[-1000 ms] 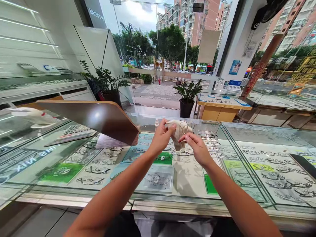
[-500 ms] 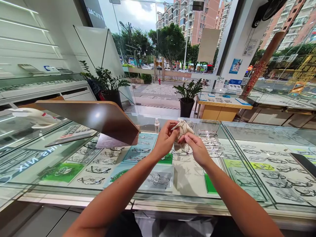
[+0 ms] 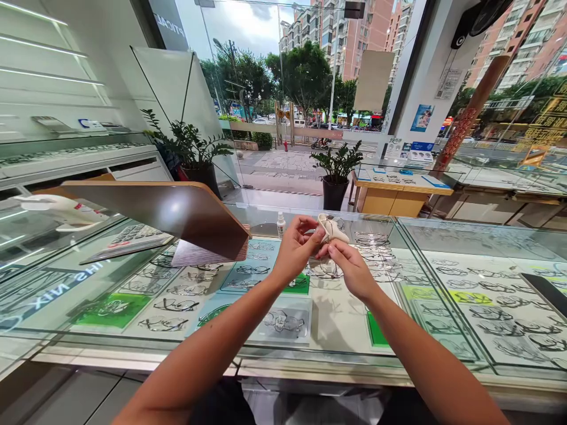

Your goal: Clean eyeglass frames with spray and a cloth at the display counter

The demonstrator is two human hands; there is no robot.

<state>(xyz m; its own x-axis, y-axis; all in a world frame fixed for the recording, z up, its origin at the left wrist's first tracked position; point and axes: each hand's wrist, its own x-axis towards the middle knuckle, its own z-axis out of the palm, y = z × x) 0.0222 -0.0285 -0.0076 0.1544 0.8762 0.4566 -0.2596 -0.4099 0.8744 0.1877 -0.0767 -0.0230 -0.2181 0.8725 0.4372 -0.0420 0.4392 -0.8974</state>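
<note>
Above the glass counter, a thin-framed pair of eyeglasses [image 3: 328, 222] and a cream cloth [image 3: 337, 232] are held together between my hands. My left hand [image 3: 297, 247] is closed, its thumb and forefinger pinching at the cloth's left edge. From the right, my right hand [image 3: 351, 265] is also closed, thumb and fingertips together at the lower edge of the cloth and the thin frame. My fingers and the folded cloth hide much of the eyeglasses. Just left of my left hand stands a small white bottle [image 3: 280, 224] on the counter.
Under the glass countertop [image 3: 341, 348] lie rows of eyeglasses. A tilted brown-edged mirror or board [image 3: 168, 209], a calculator-like keypad [image 3: 139, 235] and a white device [image 3: 62, 209] are on the left. A dark phone-like slab [image 3: 547, 295] lies at far right. Potted plants [image 3: 336, 189] stand beyond.
The cream cloth has been folded over and now bunches upward and to the right. My right fingertips have shifted slightly left and down; my left hand stays nearly in place.
</note>
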